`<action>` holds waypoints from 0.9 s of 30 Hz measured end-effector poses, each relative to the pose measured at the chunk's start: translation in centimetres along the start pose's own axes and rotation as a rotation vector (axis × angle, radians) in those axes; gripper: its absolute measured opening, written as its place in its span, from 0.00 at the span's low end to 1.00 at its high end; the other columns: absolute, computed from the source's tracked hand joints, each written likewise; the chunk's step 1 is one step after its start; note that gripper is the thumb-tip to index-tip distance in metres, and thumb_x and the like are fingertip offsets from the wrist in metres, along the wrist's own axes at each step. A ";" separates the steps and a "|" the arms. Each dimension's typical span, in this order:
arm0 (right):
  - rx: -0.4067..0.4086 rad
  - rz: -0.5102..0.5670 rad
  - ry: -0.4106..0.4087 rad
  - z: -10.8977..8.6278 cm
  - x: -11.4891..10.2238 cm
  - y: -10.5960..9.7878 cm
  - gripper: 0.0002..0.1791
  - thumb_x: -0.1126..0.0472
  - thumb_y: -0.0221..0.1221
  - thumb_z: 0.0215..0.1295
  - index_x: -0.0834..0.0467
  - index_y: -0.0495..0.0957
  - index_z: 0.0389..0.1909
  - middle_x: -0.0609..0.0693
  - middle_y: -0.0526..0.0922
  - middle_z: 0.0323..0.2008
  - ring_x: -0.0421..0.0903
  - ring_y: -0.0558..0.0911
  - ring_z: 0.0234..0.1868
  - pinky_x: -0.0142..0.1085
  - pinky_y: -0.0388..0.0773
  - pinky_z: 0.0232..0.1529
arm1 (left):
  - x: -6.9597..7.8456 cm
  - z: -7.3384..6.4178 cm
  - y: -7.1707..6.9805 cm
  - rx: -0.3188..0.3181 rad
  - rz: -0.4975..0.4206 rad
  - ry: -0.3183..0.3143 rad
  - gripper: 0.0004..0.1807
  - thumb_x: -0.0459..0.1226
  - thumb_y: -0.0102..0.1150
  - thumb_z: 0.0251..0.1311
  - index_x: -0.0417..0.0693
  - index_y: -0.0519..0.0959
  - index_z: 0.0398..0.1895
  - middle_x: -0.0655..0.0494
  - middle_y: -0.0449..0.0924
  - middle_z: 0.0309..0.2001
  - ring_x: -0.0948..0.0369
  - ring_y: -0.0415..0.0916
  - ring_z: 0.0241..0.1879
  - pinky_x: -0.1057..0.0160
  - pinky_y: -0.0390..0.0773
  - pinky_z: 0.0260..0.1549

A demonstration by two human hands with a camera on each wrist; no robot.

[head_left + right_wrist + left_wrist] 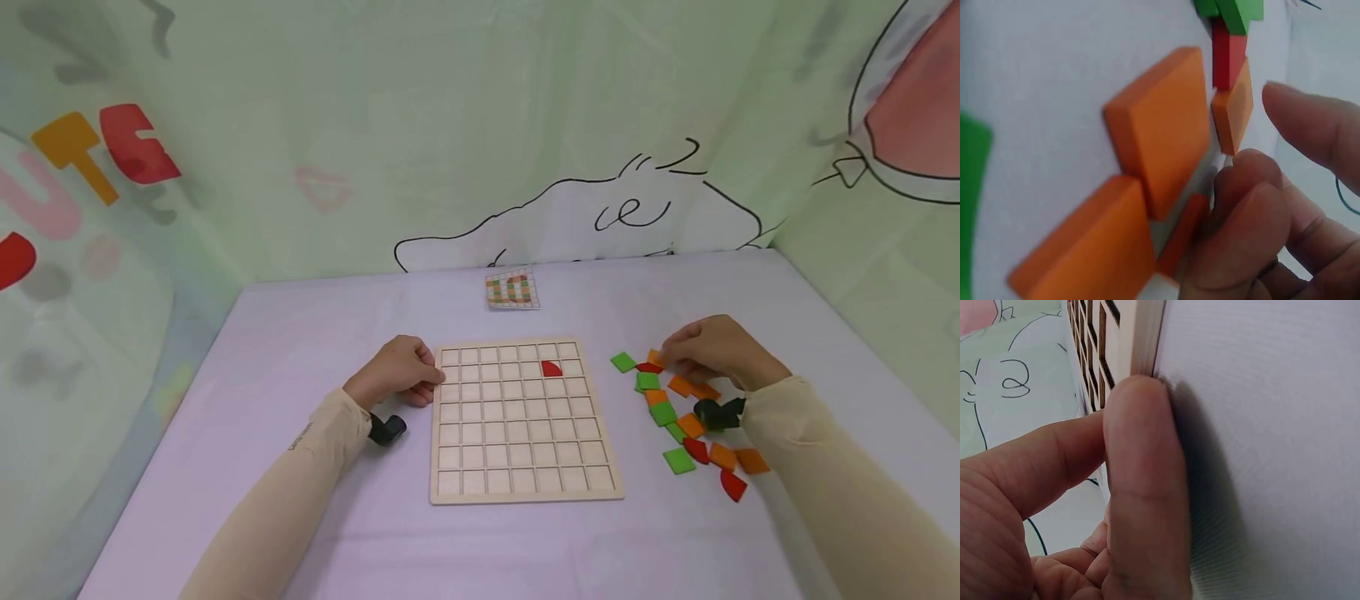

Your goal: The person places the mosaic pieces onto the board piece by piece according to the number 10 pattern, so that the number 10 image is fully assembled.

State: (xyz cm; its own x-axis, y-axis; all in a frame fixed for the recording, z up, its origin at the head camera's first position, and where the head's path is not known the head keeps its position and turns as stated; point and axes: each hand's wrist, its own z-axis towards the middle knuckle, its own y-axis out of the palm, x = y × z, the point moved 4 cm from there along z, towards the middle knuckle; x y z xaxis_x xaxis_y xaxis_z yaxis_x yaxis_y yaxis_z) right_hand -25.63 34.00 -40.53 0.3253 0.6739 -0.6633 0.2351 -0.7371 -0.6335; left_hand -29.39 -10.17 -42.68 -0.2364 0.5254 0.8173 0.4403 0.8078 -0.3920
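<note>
A square wooden grid board lies flat on the table, with one red quarter-circle tile in a cell of its upper right part. At the board's left edge, my left hand pinches the rim between thumb and finger. My right hand hovers low over the scattered tiles, thumb and fingers apart in the right wrist view. Just beyond its fingertips leans or lies an orange square tile; another orange tile is beside the fingers. Part of one more orange tile is hidden behind a finger.
Several green square tiles, orange tiles and red quarter-circle tiles lie loose right of the board. A small card with a coloured grid pattern stands behind the board. A printed cloth backdrop closes off the table's far side.
</note>
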 end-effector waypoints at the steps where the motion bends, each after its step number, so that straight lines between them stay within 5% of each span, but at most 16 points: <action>1: -0.002 -0.010 -0.006 0.0 -0.1 0.1 0.24 0.57 0.64 0.69 0.73 0.77 0.55 0.52 0.84 0.32 0.49 0.80 0.32 0.35 0.85 0.35 | 0.0 0.0 0.0 0.000 0.000 0.001 0.13 0.28 0.68 0.62 0.37 0.72 0.41 0.48 0.81 0.26 0.62 0.80 0.19 0.65 0.87 0.22; 16: -0.010 -0.078 0.012 0.3 -0.9 0.8 0.17 0.59 0.66 0.67 0.69 0.79 0.47 0.54 0.85 0.34 0.49 0.81 0.34 0.34 0.84 0.36 | 0.5 -0.4 -0.1 -0.003 0.008 0.013 0.11 0.28 0.68 0.64 0.37 0.73 0.40 0.47 0.82 0.27 0.61 0.81 0.20 0.66 0.86 0.21; 27: -0.033 0.156 0.026 0.8 -1.1 0.9 0.24 0.56 0.58 0.78 0.72 0.72 0.62 0.50 0.86 0.35 0.45 0.84 0.34 0.32 0.87 0.38 | 0.3 -0.1 -0.1 -0.012 -0.005 -0.001 0.12 0.28 0.69 0.63 0.37 0.73 0.40 0.48 0.81 0.27 0.62 0.80 0.20 0.66 0.87 0.22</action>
State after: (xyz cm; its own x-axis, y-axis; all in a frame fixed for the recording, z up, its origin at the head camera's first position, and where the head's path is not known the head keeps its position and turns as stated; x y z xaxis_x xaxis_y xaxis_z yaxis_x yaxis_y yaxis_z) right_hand -26.52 32.65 -40.66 0.3835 0.5499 -0.7420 0.2098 -0.8343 -0.5099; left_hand -29.39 -10.13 -42.37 -0.2392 0.5212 0.8192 0.4495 0.8073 -0.3824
